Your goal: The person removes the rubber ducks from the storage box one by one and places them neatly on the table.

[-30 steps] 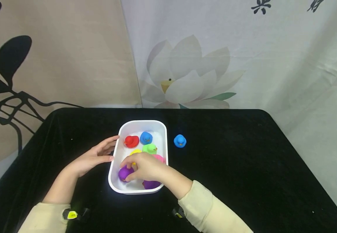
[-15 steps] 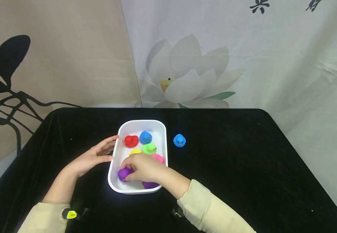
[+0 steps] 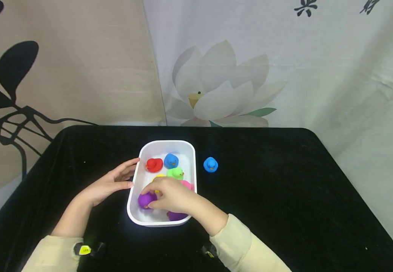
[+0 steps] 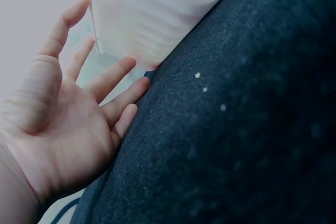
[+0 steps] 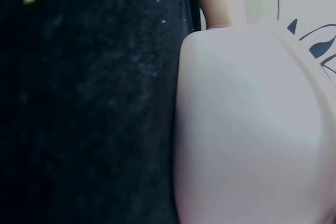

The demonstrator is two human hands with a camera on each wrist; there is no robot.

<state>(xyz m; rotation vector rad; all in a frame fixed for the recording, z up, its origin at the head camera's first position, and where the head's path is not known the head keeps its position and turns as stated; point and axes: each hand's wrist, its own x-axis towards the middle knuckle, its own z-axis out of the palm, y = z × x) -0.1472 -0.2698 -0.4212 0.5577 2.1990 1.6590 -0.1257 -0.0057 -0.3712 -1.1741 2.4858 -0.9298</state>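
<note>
A white plastic tray (image 3: 162,223) holds several small rubber ducks. Near its front left corner, my right hand (image 3: 174,195) pinches a purple rubber duck (image 3: 145,201) between curled fingers and thumb. My left hand (image 3: 109,184) lies along the tray's left side, its fingertips right at the wall. In the left wrist view, that hand (image 4: 68,119) has its fingers extended beside the tray (image 4: 152,14). The tray's outer wall (image 5: 247,124) fills much of the right wrist view and hides my right hand there.
Also inside are red (image 3: 154,165), blue (image 3: 171,161) and green ducks (image 3: 175,173), plus partly covered yellow (image 3: 159,176), pink (image 3: 187,184) and second purple ducks (image 3: 176,216). Another blue duck (image 3: 211,164) sits right of the tray on the black cloth (image 3: 284,196).
My right hand and the purple duck it pinches have shifted very slightly toward the far side of the tray. The left hand keeps its place at the tray wall.
</note>
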